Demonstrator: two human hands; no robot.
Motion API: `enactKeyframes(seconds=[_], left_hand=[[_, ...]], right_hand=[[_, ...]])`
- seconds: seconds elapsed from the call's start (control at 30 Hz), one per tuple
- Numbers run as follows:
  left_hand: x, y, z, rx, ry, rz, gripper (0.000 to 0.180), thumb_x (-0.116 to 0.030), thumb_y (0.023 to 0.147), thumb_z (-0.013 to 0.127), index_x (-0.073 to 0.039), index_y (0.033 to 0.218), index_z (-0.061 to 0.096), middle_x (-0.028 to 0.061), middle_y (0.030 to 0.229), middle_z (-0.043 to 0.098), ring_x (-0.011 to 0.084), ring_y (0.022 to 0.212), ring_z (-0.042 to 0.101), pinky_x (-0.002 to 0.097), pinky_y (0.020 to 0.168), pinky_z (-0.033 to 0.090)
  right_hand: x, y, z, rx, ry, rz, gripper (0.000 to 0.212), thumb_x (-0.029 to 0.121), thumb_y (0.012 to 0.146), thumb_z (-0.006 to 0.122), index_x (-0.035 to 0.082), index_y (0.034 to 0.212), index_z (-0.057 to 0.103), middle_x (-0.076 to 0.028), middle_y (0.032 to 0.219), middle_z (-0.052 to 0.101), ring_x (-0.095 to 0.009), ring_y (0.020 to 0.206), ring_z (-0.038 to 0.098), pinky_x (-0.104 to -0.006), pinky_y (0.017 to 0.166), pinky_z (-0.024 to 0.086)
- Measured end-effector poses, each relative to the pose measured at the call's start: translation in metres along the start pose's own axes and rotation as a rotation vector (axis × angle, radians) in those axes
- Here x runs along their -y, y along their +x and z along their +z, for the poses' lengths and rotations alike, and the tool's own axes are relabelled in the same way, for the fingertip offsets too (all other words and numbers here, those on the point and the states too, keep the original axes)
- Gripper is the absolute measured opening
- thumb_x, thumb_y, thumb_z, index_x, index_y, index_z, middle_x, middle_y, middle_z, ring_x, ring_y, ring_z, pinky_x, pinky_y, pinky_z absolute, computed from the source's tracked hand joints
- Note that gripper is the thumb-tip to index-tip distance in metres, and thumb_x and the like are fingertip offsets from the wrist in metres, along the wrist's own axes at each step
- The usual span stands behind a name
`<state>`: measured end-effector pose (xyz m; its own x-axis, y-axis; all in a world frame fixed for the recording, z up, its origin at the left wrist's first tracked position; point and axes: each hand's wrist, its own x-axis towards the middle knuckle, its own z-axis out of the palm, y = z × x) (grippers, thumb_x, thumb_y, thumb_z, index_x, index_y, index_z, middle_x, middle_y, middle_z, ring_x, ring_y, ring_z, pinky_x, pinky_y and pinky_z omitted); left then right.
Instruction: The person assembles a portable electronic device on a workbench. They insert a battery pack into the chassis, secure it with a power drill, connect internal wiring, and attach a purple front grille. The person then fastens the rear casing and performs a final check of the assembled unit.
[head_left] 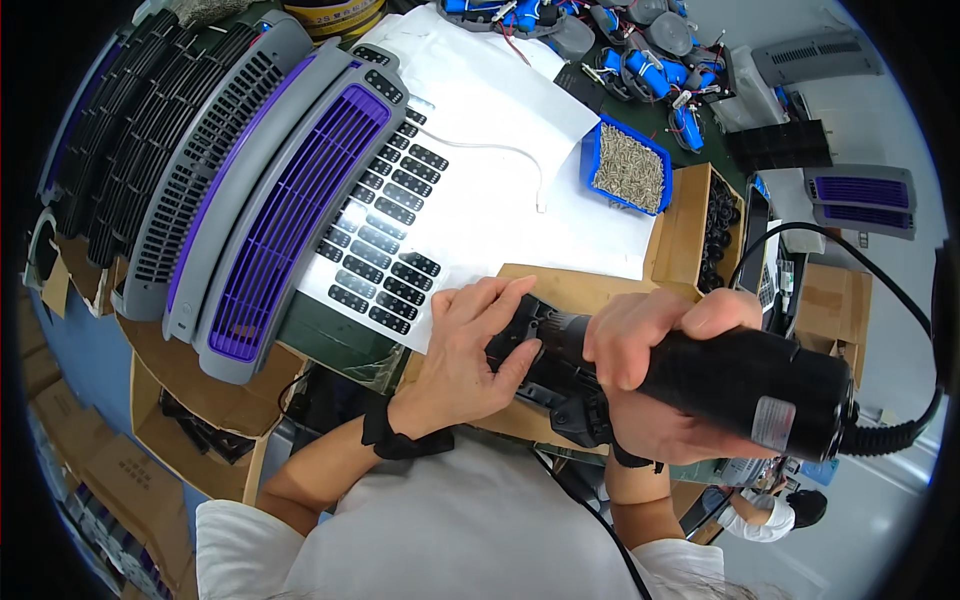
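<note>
My right hand (640, 335) is wrapped around a thick black corded electric screwdriver (735, 385), held nearly level with its front end toward my left hand. From the tool's rear, a ribbed cable runs off to the right. My left hand (462, 345) grips a black plastic part (580, 418) at the screwdriver's front end, with thumb and forefinger on its near side. The screwdriver and my fingers hide much of this part, and the bit's contact cannot be made out. Both hands are over a brown cardboard piece (530, 425) at the table's front edge.
Grey-and-purple grille housings (300, 215) stand on the left. A white sheet with black stickers (400, 190) lies beside them. Farther right are a blue tray of screws (603, 190), a carton of black parts (684, 215) and blue-wrapped components (650, 75). Another person (765, 512) sits at lower right.
</note>
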<state>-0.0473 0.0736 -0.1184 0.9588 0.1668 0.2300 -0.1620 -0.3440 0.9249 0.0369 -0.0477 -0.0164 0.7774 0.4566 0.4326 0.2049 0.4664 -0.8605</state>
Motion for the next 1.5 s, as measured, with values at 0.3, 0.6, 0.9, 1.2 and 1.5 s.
enactKeyframes(seconds=[0.3, 0.6, 0.9, 1.2, 1.5], left_hand=[[0.001, -0.001, 0.001, -0.013, 0.0, 0.02, 0.063, -0.012, 0.075, 0.072, -0.003, 0.133, 0.053, 0.0095, 0.111, 0.058, 0.0229, 0.099, 0.054, 0.0368, 0.088, 0.029], [0.003, -0.001, -0.006, 0.071, 0.055, 0.169, 0.106, -0.05, 0.062, 0.086, 0.007, 0.139, 0.041, 0.0154, 0.12, 0.05, 0.0268, 0.11, 0.048, 0.0404, 0.092, 0.027], [0.001, -0.001, -0.004, 0.096, 0.014, 0.132, 0.108, -0.042, 0.047, 0.094, -0.009, 0.138, 0.047, 0.0108, 0.122, 0.049, 0.0259, 0.109, 0.048, 0.0415, 0.092, 0.027], [0.006, -0.003, -0.003, 0.117, 0.031, 0.115, 0.07, -0.044, 0.046, 0.094, -0.012, 0.101, 0.064, 0.0127, 0.124, 0.049, 0.0269, 0.11, 0.047, 0.0387, 0.093, 0.027], [0.007, -0.003, -0.003, 0.089, 0.034, 0.14, 0.062, -0.04, 0.05, 0.091, -0.013, 0.1, 0.065, 0.013, 0.121, 0.052, 0.0255, 0.104, 0.049, 0.0351, 0.087, 0.027]], right_hand=[[-0.005, 0.001, -0.007, 0.126, -0.089, 0.012, 0.086, 0.086, 0.079, 0.039, 0.006, 0.109, 0.044, -0.009, 0.065, 0.054, -0.019, 0.052, 0.051, -0.0349, 0.051, 0.046], [0.016, -0.008, 0.0, -0.058, 0.047, -0.093, 0.088, 0.087, 0.08, 0.04, 0.01, 0.123, 0.041, -0.008, 0.065, 0.054, -0.02, 0.052, 0.052, -0.0352, 0.05, 0.045], [0.017, -0.028, -0.001, -0.041, 0.15, -0.03, 0.088, 0.086, 0.081, 0.037, 0.009, 0.123, 0.038, -0.014, 0.073, 0.057, -0.023, 0.057, 0.053, -0.0382, 0.056, 0.046], [0.012, -0.025, 0.009, 0.159, -0.057, -0.007, 0.068, 0.072, 0.087, 0.051, 0.01, 0.112, 0.041, -0.01, 0.065, 0.055, -0.021, 0.05, 0.052, -0.0369, 0.05, 0.047], [0.003, -0.014, 0.004, 0.39, -0.03, -0.018, 0.048, 0.055, 0.091, 0.061, 0.011, 0.099, 0.045, -0.007, 0.058, 0.055, -0.021, 0.044, 0.053, -0.037, 0.047, 0.048]])
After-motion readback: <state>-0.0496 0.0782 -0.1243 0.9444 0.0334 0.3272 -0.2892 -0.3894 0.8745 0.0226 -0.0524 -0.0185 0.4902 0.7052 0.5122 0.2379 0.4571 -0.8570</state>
